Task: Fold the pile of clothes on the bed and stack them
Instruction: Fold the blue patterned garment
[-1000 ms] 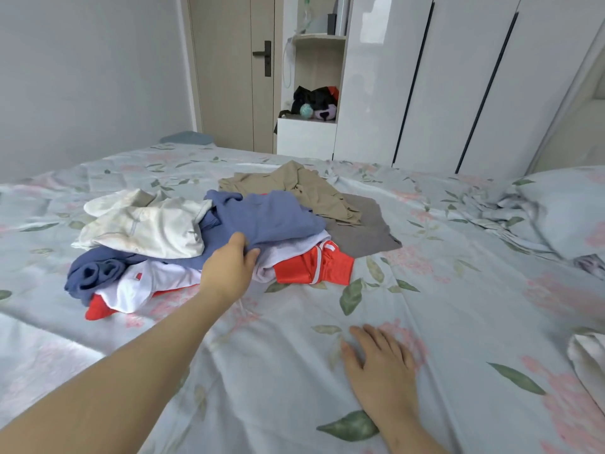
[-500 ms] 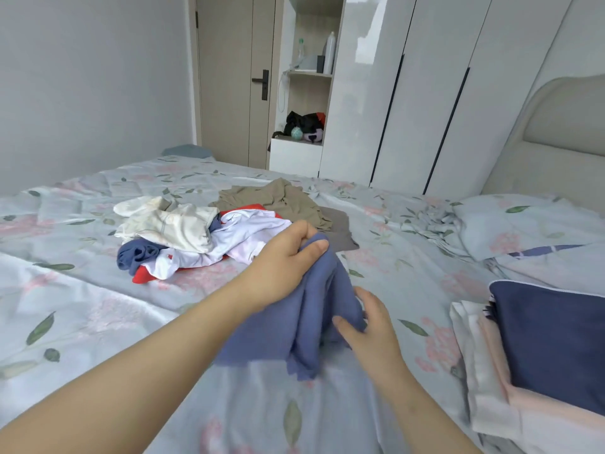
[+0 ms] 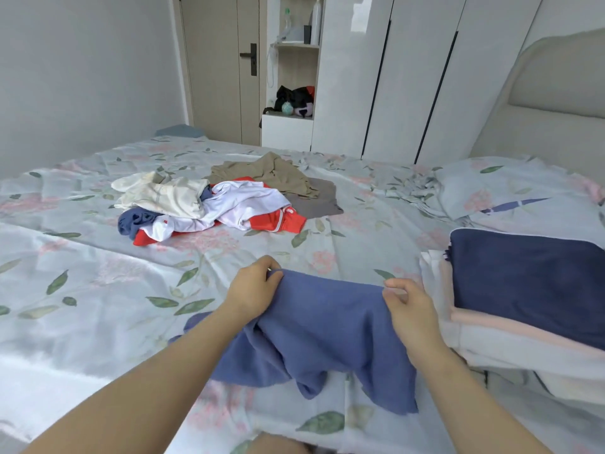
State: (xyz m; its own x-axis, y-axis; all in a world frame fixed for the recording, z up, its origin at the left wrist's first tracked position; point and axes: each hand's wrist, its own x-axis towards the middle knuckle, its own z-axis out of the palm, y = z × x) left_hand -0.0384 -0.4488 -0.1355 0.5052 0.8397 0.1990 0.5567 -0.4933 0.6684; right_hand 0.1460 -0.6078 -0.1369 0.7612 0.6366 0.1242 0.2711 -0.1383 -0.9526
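Now | left hand point(image 3: 253, 291), right hand point(image 3: 409, 311) pinch blue garment point(image 3: 327, 326) | spread, earlier bunched

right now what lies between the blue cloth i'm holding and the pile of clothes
Just bare bedsheet between the blue cloth and the pile, per head view.

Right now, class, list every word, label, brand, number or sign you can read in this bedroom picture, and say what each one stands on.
No text in this view can be read.
The white bottle on the shelf: any label is too small and blurred to read.
The red and white garment: no legible print.
The blue garment: plain, no print visible.
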